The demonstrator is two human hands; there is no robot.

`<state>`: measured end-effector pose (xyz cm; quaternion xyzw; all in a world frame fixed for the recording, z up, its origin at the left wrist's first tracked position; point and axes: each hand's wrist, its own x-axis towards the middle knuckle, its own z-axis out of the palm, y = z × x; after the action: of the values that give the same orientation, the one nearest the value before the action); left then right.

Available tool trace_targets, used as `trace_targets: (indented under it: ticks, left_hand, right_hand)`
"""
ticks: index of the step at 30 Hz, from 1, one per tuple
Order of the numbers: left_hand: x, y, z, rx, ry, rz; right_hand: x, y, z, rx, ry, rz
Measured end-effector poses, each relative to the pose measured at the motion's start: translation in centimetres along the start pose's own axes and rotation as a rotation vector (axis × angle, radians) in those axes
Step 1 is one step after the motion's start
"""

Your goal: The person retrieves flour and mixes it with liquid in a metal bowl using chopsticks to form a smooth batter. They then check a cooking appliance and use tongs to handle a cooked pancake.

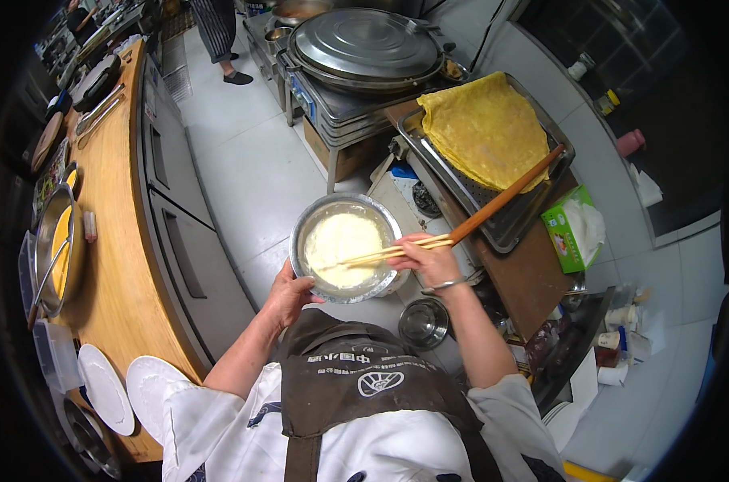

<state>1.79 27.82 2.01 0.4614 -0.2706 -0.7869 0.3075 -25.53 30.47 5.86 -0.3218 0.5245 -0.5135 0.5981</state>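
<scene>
A metal bowl (298,265) is tilted towards me in front of my apron. My left hand (291,293) grips its lower left rim, thumb on top. Pale yellow batter (343,244) partly fills the bowl. In my right hand (429,259) is a bundle of several light chopsticks (370,257), their tips down in the batter. Just beyond that hand, a brown wooden rolling pin (503,196) slants across a metal tray (504,244). Folded yellow flatbread (488,129) lies on the tray's perforated surface, partly under the pin's far end.
A large round griddle with a lid (369,42) stands ahead. On the left, a wooden counter (114,241) carries a bowl of yellow liquid (68,259) with a ladle, and white plates (106,388). A tissue box (572,229) sits right. Someone's legs (216,33) show farther off.
</scene>
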Motion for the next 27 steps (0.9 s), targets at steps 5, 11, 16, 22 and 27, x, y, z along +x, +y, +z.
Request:
trace_targets:
  ticks: [5, 11, 16, 22, 27]
  left_hand:
    - [0.1, -0.3, -0.1, 0.005, -0.042, -0.012]
    - [0.3, 0.1, -0.6, 0.015, -0.014, -0.007]
    - [0.1, 0.2, -0.3, 0.0, -0.02, -0.022]
    - [0.5, 0.2, -0.5, 0.019, -0.036, -0.03]
    - [0.4, 0.3, -0.6, -0.015, -0.032, -0.023]
  right_hand:
    - [1.1, -0.3, 0.2, 0.038, 0.145, -0.14]
    - [0.2, -0.8, -1.0, 0.004, 0.101, -0.054]
    - [-0.1, 0.8, 0.5, 0.078, -0.045, 0.019]
    - [-0.8, -0.3, -0.9, -0.052, 0.121, -0.088]
    - [-1.5, -0.4, -0.2, -0.065, 0.024, 0.11]
